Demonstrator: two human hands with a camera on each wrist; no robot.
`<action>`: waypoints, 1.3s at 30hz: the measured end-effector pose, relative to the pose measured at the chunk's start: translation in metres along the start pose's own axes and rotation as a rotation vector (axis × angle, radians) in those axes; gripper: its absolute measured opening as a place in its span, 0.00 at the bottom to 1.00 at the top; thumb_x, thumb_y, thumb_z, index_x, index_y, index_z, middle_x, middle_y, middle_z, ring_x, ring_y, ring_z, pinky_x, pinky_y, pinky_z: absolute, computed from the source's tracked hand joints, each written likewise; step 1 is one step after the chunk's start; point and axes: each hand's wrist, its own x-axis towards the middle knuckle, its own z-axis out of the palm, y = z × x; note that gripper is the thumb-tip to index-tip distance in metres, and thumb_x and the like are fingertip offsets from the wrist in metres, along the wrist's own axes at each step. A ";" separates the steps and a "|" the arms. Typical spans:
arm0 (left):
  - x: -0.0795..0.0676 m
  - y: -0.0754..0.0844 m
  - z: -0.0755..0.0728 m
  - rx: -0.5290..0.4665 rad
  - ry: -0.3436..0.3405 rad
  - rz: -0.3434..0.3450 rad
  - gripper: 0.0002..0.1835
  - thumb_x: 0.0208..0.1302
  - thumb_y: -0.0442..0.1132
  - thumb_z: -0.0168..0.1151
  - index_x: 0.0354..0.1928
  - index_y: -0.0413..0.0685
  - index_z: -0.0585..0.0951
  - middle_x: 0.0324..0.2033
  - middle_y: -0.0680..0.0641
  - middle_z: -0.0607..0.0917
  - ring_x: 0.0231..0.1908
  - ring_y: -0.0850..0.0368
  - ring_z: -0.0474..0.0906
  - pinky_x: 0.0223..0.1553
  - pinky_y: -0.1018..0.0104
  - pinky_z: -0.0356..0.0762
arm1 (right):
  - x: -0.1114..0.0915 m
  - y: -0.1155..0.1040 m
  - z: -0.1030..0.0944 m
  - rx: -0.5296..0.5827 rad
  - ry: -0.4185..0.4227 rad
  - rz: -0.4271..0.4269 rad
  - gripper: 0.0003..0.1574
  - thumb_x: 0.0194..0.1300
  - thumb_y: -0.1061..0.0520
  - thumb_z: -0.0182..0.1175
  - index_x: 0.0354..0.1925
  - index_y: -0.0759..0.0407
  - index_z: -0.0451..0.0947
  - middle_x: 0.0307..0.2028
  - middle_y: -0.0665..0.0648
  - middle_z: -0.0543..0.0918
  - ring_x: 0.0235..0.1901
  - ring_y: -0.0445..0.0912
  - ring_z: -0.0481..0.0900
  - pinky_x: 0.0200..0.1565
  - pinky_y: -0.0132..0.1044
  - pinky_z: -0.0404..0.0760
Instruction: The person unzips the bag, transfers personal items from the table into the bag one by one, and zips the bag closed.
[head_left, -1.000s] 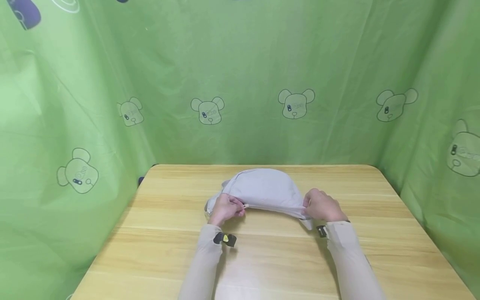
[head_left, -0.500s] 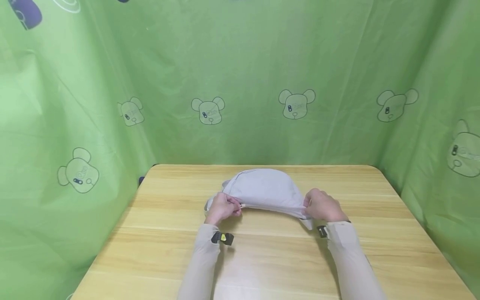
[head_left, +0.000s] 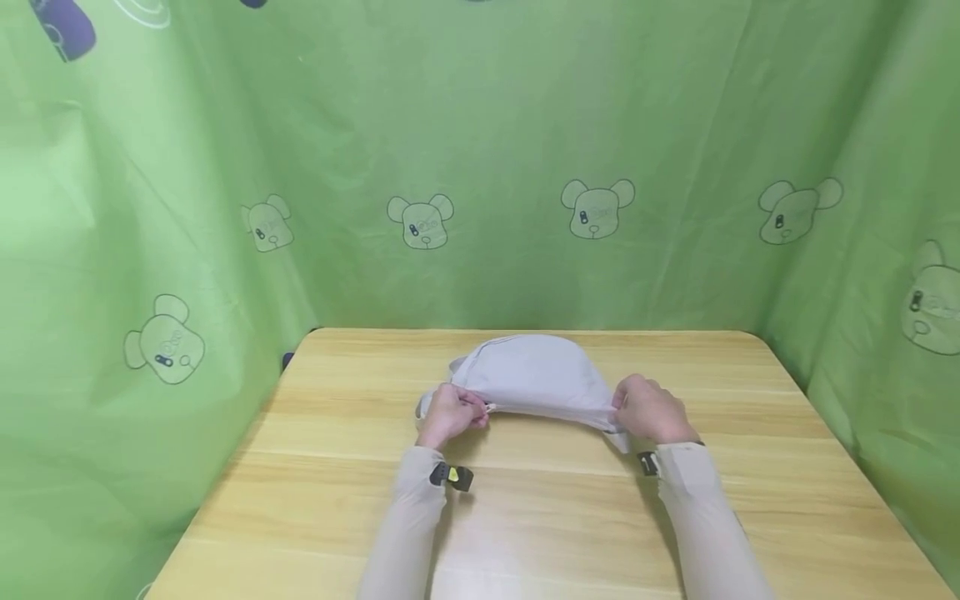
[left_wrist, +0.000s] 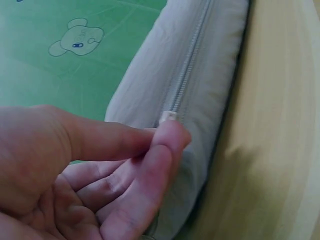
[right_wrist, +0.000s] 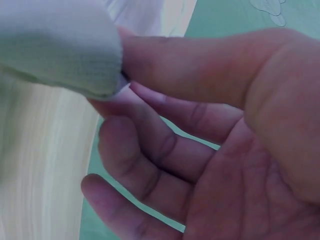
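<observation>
A pale grey waist bag (head_left: 532,371) lies on the wooden table, its rounded side toward the back. Along its near edge runs a zipper (left_wrist: 192,55), whose teeth are meshed in the left wrist view. My left hand (head_left: 452,414) pinches the zipper pull at the bag's left end, thumb against index finger. The whitish slider (left_wrist: 169,116) shows just beyond those fingertips. At the other end, my right hand (head_left: 651,410) pinches the bag's corner (right_wrist: 95,65) between thumb and index finger. Its remaining fingers are loosely bent below the fabric.
The light wood table (head_left: 555,517) extends around the bag on all sides. A green curtain (head_left: 495,275) printed with bear heads hangs behind the table and along both sides. A strap loop (head_left: 422,406) sticks out at the bag's left.
My left hand has drawn the zipper slider a little to the left. The right hand keeps its hold on the bag's corner. The head view has shifted slightly.
</observation>
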 end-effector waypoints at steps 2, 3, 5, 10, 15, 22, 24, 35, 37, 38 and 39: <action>0.002 -0.002 0.003 -0.004 0.003 0.014 0.04 0.64 0.26 0.66 0.36 0.31 0.88 0.30 0.38 0.91 0.27 0.56 0.89 0.35 0.68 0.91 | -0.001 0.001 0.000 0.001 0.008 0.007 0.09 0.59 0.57 0.70 0.37 0.60 0.84 0.35 0.60 0.87 0.32 0.52 0.80 0.33 0.46 0.78; 0.002 -0.002 0.003 -0.007 0.003 0.019 0.04 0.64 0.26 0.66 0.36 0.31 0.88 0.30 0.38 0.91 0.27 0.55 0.89 0.35 0.68 0.91 | -0.001 0.002 0.000 -0.001 0.012 0.008 0.09 0.59 0.57 0.70 0.37 0.60 0.84 0.36 0.60 0.87 0.33 0.52 0.80 0.33 0.46 0.78; 0.003 -0.004 0.004 -0.007 0.001 0.027 0.04 0.64 0.26 0.66 0.36 0.31 0.88 0.29 0.37 0.91 0.27 0.55 0.89 0.34 0.68 0.91 | -0.001 0.002 0.001 -0.005 0.017 0.011 0.09 0.58 0.57 0.71 0.37 0.59 0.83 0.36 0.60 0.87 0.33 0.52 0.80 0.33 0.46 0.78; 0.003 -0.004 0.005 0.004 0.000 0.037 0.04 0.65 0.26 0.66 0.35 0.31 0.87 0.29 0.37 0.91 0.27 0.54 0.89 0.35 0.66 0.91 | -0.002 0.003 0.001 -0.012 0.025 0.009 0.09 0.58 0.57 0.71 0.36 0.59 0.83 0.35 0.60 0.87 0.33 0.52 0.80 0.33 0.47 0.78; 0.002 -0.002 0.004 -0.003 -0.006 0.016 0.04 0.64 0.24 0.65 0.36 0.30 0.87 0.30 0.37 0.91 0.27 0.54 0.89 0.36 0.66 0.91 | -0.001 0.003 0.000 -0.009 0.021 0.006 0.09 0.57 0.57 0.71 0.35 0.58 0.83 0.35 0.59 0.87 0.33 0.52 0.80 0.33 0.48 0.78; 0.000 0.000 0.003 0.005 -0.010 0.003 0.04 0.64 0.23 0.64 0.36 0.29 0.87 0.31 0.36 0.91 0.29 0.52 0.90 0.37 0.65 0.92 | 0.001 0.004 0.000 -0.008 0.018 0.004 0.08 0.57 0.56 0.71 0.35 0.58 0.83 0.35 0.59 0.87 0.33 0.53 0.80 0.33 0.49 0.78; -0.001 0.001 0.002 0.015 -0.009 0.001 0.04 0.64 0.24 0.64 0.37 0.29 0.87 0.31 0.36 0.91 0.29 0.51 0.90 0.37 0.64 0.92 | 0.002 0.005 0.000 -0.008 0.013 0.007 0.08 0.57 0.56 0.71 0.35 0.57 0.83 0.35 0.59 0.87 0.33 0.53 0.80 0.34 0.48 0.78; -0.004 0.004 -0.002 0.066 -0.003 -0.023 0.04 0.64 0.25 0.65 0.37 0.31 0.88 0.30 0.41 0.91 0.28 0.54 0.90 0.38 0.64 0.92 | 0.001 0.003 -0.001 -0.004 0.003 0.013 0.08 0.56 0.57 0.71 0.35 0.57 0.83 0.36 0.59 0.86 0.34 0.53 0.80 0.36 0.51 0.79; -0.004 0.004 -0.003 0.069 0.000 -0.026 0.04 0.64 0.25 0.65 0.37 0.31 0.87 0.31 0.40 0.91 0.29 0.52 0.90 0.38 0.63 0.92 | 0.001 0.003 -0.001 -0.005 0.004 0.010 0.08 0.56 0.57 0.71 0.35 0.57 0.83 0.36 0.59 0.87 0.35 0.53 0.80 0.36 0.51 0.79; -0.005 0.005 -0.004 0.068 0.003 -0.028 0.04 0.64 0.25 0.65 0.37 0.31 0.87 0.31 0.39 0.91 0.29 0.52 0.90 0.38 0.63 0.92 | 0.001 0.003 -0.001 -0.006 0.004 0.008 0.08 0.56 0.57 0.71 0.35 0.57 0.83 0.36 0.59 0.87 0.35 0.53 0.80 0.36 0.51 0.79; -0.005 0.005 -0.004 0.066 0.005 -0.029 0.04 0.64 0.24 0.64 0.37 0.31 0.87 0.31 0.39 0.91 0.29 0.51 0.90 0.38 0.62 0.92 | 0.001 0.003 -0.001 -0.007 0.004 0.008 0.08 0.56 0.57 0.71 0.35 0.57 0.83 0.36 0.59 0.87 0.35 0.53 0.80 0.36 0.51 0.79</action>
